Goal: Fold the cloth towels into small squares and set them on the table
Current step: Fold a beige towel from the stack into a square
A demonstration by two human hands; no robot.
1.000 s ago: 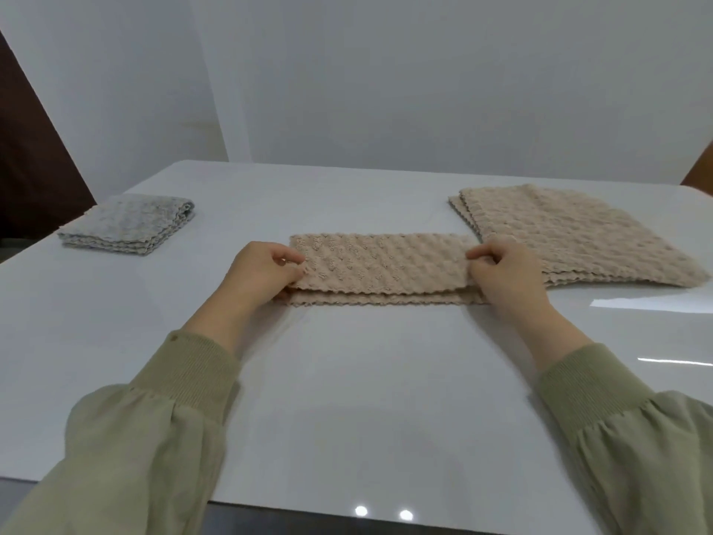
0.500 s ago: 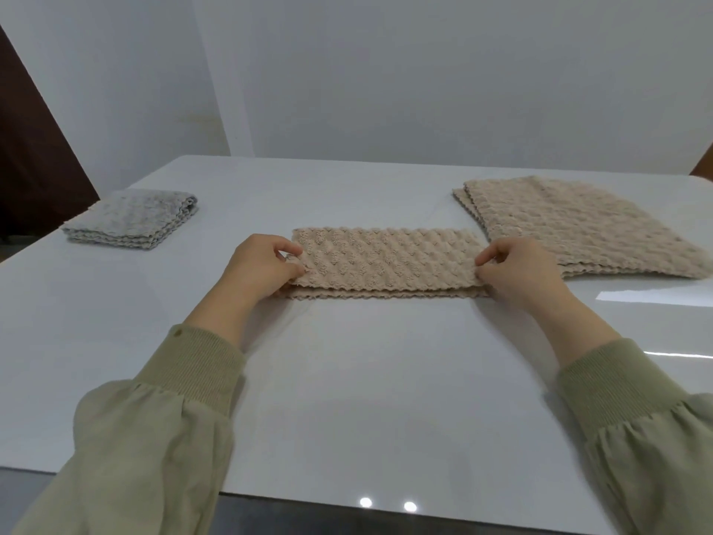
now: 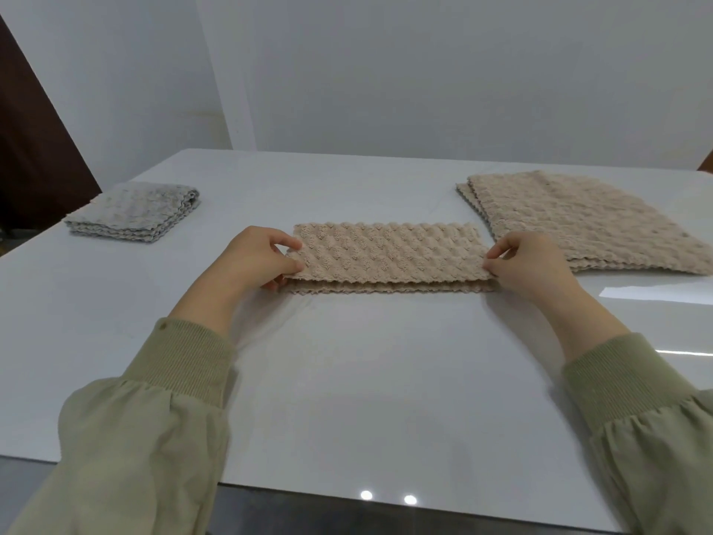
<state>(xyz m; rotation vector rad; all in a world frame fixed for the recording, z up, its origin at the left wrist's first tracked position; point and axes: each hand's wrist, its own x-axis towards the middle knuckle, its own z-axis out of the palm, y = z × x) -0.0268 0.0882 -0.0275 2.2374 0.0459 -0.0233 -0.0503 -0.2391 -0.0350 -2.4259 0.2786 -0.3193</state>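
Note:
A beige textured towel, folded into a long strip, lies across the middle of the white table. My left hand pinches the upper layer at its left end. My right hand pinches the upper layer at the right end. The upper layer sits slightly raised and set back from the lower layer's near edge. A grey towel folded into a small square rests at the far left. A stack of flat beige towels lies at the far right.
A white wall rises behind the table. A dark brown panel stands at the left. The table's near edge runs below my sleeves. Bare tabletop stretches between me and the strip.
Both hands drew the upper layer toward the near edge, so it almost covers the lower layer. My view shifted slightly.

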